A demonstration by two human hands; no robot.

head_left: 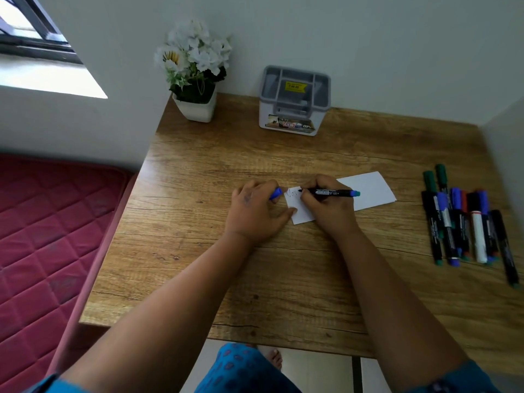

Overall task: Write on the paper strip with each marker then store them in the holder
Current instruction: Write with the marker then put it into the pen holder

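A white paper strip [368, 190] lies in the middle of the wooden desk [198, 251]. My right hand [326, 207] grips a black marker with a blue end [331, 192], its tip on the strip's left part, where a few letters show. My left hand [255, 211] rests beside the strip's left end, holding the marker's blue cap [276, 193] in its fingers while the thumb touches the paper. The grey and white holder [295, 102] stands at the back of the desk with nothing visible inside. Several capped markers [465, 222] lie at the right.
A white pot of white flowers [195, 75] stands at the desk's back left corner, against the wall. A red quilted mattress [48, 236] lies left of the desk. The desk's right side meets a wall [507, 143]. A window [31, 29] is at upper left.
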